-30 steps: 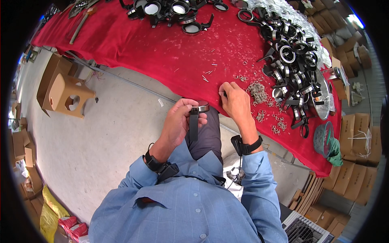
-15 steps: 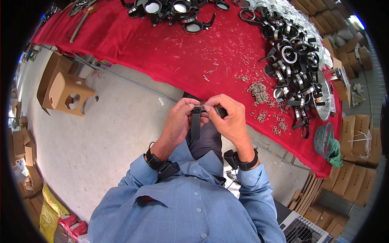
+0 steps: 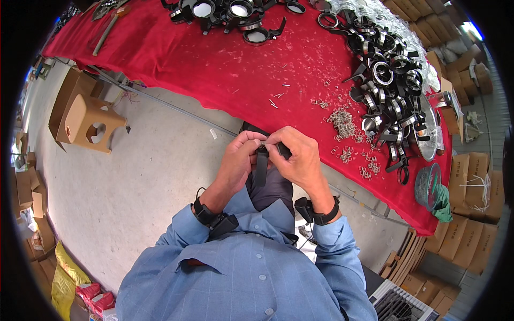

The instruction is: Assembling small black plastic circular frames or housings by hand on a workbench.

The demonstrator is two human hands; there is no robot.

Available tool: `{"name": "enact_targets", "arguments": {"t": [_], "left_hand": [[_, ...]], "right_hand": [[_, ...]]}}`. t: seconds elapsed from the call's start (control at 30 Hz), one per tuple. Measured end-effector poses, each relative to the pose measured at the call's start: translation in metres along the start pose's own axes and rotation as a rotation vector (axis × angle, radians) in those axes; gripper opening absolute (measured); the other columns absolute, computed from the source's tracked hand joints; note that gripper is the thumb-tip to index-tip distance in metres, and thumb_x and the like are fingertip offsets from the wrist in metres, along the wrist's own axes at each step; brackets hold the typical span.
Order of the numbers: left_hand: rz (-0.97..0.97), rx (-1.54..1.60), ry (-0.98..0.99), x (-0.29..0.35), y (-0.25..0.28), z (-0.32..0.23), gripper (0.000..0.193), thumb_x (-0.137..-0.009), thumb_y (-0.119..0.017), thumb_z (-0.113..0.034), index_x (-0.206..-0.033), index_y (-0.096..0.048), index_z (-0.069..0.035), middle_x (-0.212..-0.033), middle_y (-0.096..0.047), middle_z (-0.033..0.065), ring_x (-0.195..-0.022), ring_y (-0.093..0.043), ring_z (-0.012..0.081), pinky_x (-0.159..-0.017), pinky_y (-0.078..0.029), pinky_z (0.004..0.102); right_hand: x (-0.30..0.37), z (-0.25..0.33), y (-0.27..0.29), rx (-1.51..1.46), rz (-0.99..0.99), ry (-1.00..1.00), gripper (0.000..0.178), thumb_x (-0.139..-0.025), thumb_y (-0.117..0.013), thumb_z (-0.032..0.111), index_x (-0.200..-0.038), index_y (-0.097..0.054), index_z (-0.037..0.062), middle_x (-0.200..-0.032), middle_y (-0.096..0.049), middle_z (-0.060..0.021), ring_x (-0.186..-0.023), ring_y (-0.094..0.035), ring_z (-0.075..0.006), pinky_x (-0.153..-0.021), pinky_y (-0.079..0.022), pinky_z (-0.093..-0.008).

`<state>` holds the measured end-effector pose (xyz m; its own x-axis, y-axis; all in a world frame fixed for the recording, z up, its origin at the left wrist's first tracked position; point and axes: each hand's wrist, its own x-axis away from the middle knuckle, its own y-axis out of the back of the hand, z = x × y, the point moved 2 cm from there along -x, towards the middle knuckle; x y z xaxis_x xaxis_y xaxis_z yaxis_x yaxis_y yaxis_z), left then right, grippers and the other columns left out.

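In front of my lap, both hands meet over a part with a flat black handle (image 3: 261, 170), its free end hanging toward me. My left hand (image 3: 238, 160) is closed around it from the left, thumb at its upper end. From the right, my right hand (image 3: 296, 155) pinches the same upper end between thumb and fingertips. A small metal piece seems to sit there, but my fingertips mostly hide it. More black shows behind my right fingers. Loose small metal clips (image 3: 342, 123) lie heaped on the red cloth (image 3: 225, 69), ahead to the right.
Black-handled metal rings (image 3: 383, 75) are piled at the right, and more rings (image 3: 239, 9) lie at the far edge. A green mesh basket (image 3: 426, 187) stands at the table's right corner. On the floor at left is a tan stool (image 3: 88, 125); cardboard boxes (image 3: 468, 235) are stacked right.
My right hand has shifted slightly left, its fingertips now closer over the handle's upper end. The black handle has tilted a little. My left hand stays nearly in place.
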<state>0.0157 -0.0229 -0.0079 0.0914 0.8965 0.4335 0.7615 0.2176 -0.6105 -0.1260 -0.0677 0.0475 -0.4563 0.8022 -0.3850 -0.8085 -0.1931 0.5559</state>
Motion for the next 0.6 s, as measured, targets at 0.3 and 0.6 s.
{"name": "enact_targets", "arguments": {"t": [0.3,0.6], "left_hand": [[-0.003,-0.066,0.008,-0.0020,0.0001,0.0028,0.018,-0.096,-0.046,-0.013,-0.109,-0.054,-0.004,-0.090,-0.064,0.0085,-0.076,-0.066,0.0158,-0.071,-0.057,0.0327],[0.002,-0.097,0.003,-0.0032,0.0000,0.0061,0.019,-0.098,-0.044,-0.012,-0.111,-0.054,-0.001,-0.098,-0.063,0.0091,-0.083,-0.064,0.0140,-0.070,-0.056,0.0317]], "right_hand": [[0.0005,0.0002,0.0060,0.098,0.086,-0.028,0.012,-0.075,-0.069,0.004,-0.083,-0.061,0.0065,-0.077,-0.061,-0.0103,-0.064,-0.064,-0.0297,-0.054,-0.049,-0.0380],[0.0031,-0.0035,0.0025,0.204,0.101,-0.040,0.012,-0.076,-0.069,0.007,-0.083,-0.059,0.0069,-0.076,-0.059,-0.0106,-0.066,-0.062,-0.0328,-0.055,-0.048,-0.0418]]}}
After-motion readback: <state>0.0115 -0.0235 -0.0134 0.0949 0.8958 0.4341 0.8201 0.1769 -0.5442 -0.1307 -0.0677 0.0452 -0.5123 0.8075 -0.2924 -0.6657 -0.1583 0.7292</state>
